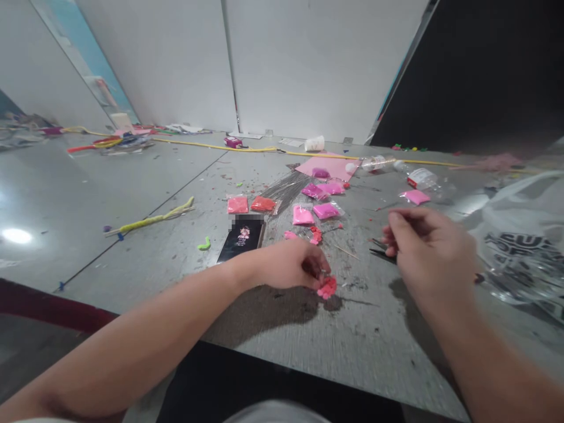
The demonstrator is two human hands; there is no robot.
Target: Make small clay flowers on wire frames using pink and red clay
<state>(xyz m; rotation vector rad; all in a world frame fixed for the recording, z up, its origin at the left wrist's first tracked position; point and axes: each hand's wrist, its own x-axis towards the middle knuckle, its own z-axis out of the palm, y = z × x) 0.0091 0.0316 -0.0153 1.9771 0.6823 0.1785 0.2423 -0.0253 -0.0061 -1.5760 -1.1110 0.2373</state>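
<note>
My left hand (299,264) is closed over the grey table, its fingertips pinching a small coral-red flower-like piece (326,287). To the right, my right hand (423,244) has its thumb and fingers pressed together; what they hold, if anything, is too small to make out. Black tweezers (381,251) lie beside its fingers. Just beyond my left hand are another red piece (315,235) and a thin wooden stick (346,252). Pink packets (303,215) and a red packet (263,204) lie farther back, near a bundle of thin wires (286,189).
A phone (241,238) lies left of my left hand, with a green scrap (204,243) beyond it. Yellow twisted strips (154,220) are farther left. A plastic bag (524,235) stands at the right; clear bottles (425,181) and a pink sheet (332,166) are at the back.
</note>
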